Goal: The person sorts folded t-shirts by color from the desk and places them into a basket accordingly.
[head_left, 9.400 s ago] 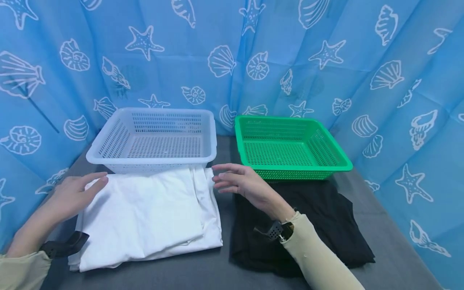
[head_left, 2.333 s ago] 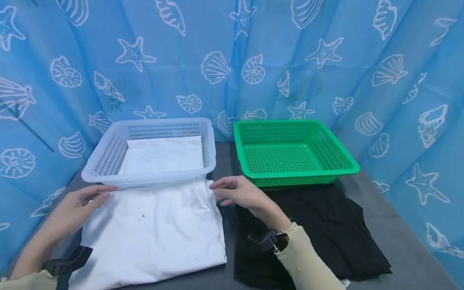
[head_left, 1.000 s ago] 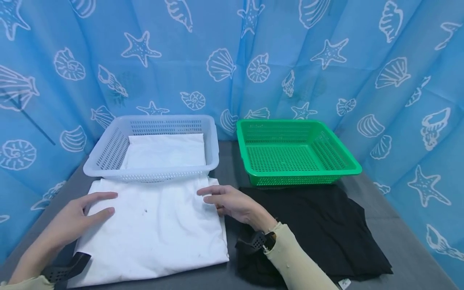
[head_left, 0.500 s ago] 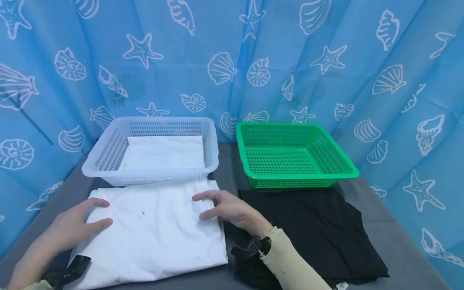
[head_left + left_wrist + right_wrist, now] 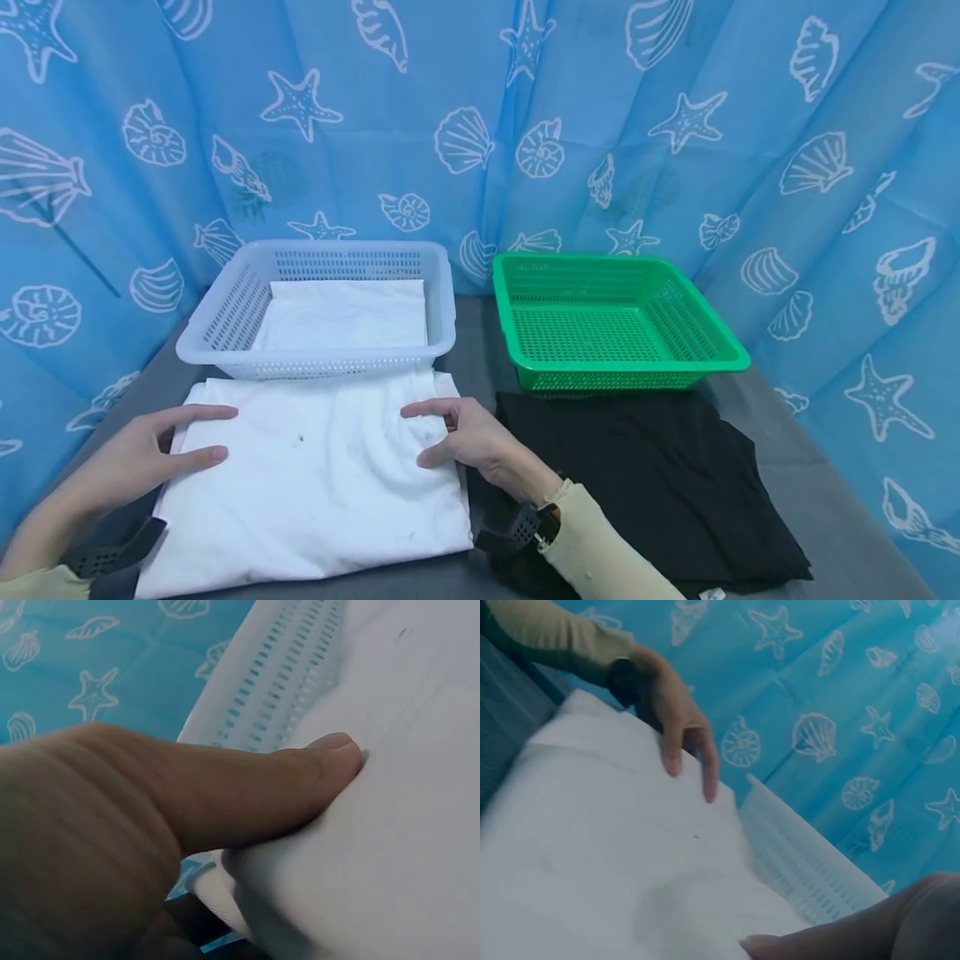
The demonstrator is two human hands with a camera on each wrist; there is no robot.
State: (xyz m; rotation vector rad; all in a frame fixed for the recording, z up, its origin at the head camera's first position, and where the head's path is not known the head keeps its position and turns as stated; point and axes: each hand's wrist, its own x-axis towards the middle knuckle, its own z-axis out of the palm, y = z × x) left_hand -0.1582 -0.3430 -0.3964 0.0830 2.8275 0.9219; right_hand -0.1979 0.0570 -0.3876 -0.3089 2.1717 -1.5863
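A white cloth (image 5: 315, 492), folded like a garment and marked with small dark specks, lies before the white basket (image 5: 315, 357). My left hand (image 5: 142, 454) is at its left edge, with thumb and index finger spread over the top; the left wrist view shows the thumb (image 5: 255, 787) touching the fabric. From the right edge, my right hand (image 5: 476, 437) reaches over the cloth, index finger extended and thumb on the surface. The remaining fingers of both hands are hidden. Another folded white cloth (image 5: 345, 317) lies inside the white basket.
A green basket (image 5: 622, 365) with nothing inside stands at the back right. Before it lies a folded black garment (image 5: 660, 492) with a small white label at its near edge. A blue seashell curtain (image 5: 480, 100) hangs behind the grey table surface (image 5: 795, 467).
A folded white cloth now lies in the white basket, which stood empty in the oldest frame. Both hands have come back from the basket's front edge to the sides of the other white cloth.
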